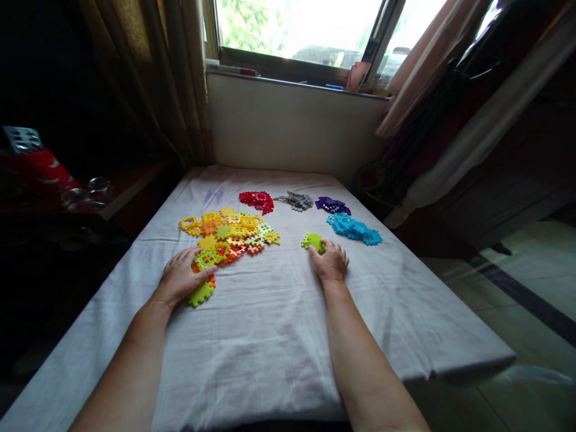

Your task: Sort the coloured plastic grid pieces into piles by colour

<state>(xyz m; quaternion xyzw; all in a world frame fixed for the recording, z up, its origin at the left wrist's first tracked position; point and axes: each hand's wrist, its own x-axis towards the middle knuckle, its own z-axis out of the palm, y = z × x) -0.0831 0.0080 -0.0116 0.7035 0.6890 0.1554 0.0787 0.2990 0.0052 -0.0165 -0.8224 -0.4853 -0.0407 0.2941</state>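
Observation:
Several yellow, orange and green toothed plastic pieces lie in a mixed pile (234, 231) left of the table's middle. My left hand (182, 275) rests at the pile's near left edge, fingers bent over green and orange pieces, with a lime green piece (201, 294) beside the thumb. On the right, my right hand (330, 261) has its thumb and fingers closed at a lime green piece (312, 241) on the cloth. Behind are a red pile (258, 201), a grey pile (297, 201), a purple pile (333, 205) and a blue pile (353, 229).
A pale cloth covers the table (265, 360). Beyond its far edge stands a wall (288, 126) under a window. Curtains (153, 78) hang at the left, cloths (477, 144) at the right. A red item (42, 171) sits on a dark side surface.

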